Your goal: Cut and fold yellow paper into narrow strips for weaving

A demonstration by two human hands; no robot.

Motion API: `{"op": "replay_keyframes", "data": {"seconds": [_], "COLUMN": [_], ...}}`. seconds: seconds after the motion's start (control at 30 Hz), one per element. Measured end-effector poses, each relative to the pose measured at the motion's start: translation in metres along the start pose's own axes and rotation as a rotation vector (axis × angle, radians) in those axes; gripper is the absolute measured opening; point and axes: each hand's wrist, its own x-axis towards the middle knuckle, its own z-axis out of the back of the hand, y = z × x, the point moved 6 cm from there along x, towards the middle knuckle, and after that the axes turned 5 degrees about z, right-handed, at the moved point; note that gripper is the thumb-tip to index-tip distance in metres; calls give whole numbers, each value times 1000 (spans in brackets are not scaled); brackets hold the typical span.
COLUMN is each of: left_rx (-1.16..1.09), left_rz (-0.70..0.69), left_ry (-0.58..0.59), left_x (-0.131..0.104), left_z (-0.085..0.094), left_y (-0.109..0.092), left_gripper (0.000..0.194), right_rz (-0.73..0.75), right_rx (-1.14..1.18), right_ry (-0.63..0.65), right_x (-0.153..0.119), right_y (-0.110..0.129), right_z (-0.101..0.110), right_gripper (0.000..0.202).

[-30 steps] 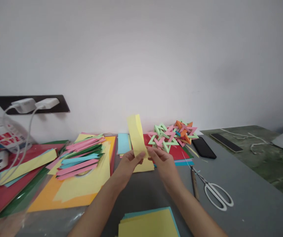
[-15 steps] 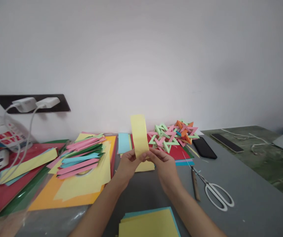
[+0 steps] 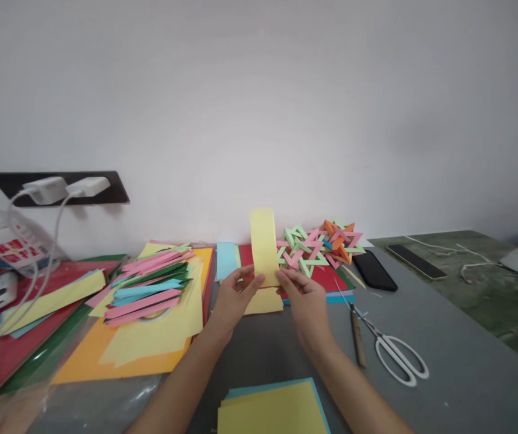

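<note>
A yellow paper strip (image 3: 263,244) stands upright in front of me, its top bent over. My left hand (image 3: 237,296) pinches its lower left corner between thumb and fingers. At the lower right corner, the thumb and fingers of my right hand (image 3: 303,296) are closed on the same strip. More yellow paper (image 3: 264,301) lies on the table just behind and below the held strip. Folded paper stars (image 3: 304,248) in green, pink and orange sit behind my right hand.
White-handled scissors (image 3: 398,358) and a brown-handled knife (image 3: 358,337) lie at right, near a black phone (image 3: 375,271). Cut strips (image 3: 150,283) are piled at left on orange sheets (image 3: 78,364). A yellow and blue paper stack (image 3: 272,413) lies nearest me.
The held strip has moved slightly right and turned more upright. My fingers have shifted apart to its two lower corners.
</note>
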Motion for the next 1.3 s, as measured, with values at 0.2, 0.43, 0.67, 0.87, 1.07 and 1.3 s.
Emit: {"op": "replay_keyframes", "data": {"seconds": [0.2, 0.43, 0.67, 0.87, 1.07, 1.3], "left_rx": [32, 0, 36, 48, 26, 70], "left_rz": [29, 88, 40, 34, 73, 84], "left_ry": [30, 55, 19, -12, 6, -29], "left_x": [-2, -5, -5, -5, -5, 1], "left_z": [0, -2, -2, -1, -1, 10], "left_y": [2, 0, 0, 3, 2, 3], "left_gripper": [30, 36, 35, 30, 28, 32], "right_rz": [37, 9, -9, -14, -14, 5], "right_rx": [-16, 21, 61, 60, 13, -19], "right_ry": [40, 26, -40, -35, 42, 220], "right_x": [5, 7, 8, 6, 6, 8], "right_y": [-2, -7, -14, -17, -13, -14], "right_z": [1, 1, 7, 4, -1, -10], "right_gripper": [27, 27, 26, 29, 28, 31]}}
